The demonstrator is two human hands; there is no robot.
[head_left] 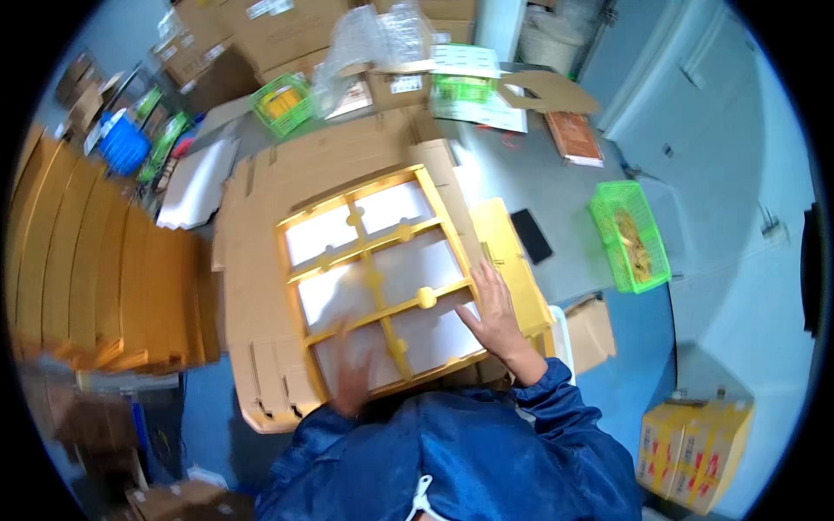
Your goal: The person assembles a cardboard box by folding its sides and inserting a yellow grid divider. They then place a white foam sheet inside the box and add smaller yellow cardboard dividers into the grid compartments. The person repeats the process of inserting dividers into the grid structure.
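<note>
— What sort of place?
— Looks like a packing or assembly workshop.
— Judging by what?
— By brown cartons (pixel 287 35) piled behind, flattened cardboard (pixel 252 217) spread on the tabletop (pixel 569 252), a yellow gridded frame (pixel 373 278) over that, a green basket (pixel 610 239) of small yellow pieces (pixel 632 239).

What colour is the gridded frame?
Yellow; the gridded frame shows best in the head view.

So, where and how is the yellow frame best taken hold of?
Probably the left hand on the left bar and the right hand on the right bar, coming from outside: the frame lies flat on cardboard, and these long, straight bars face each other.
</note>
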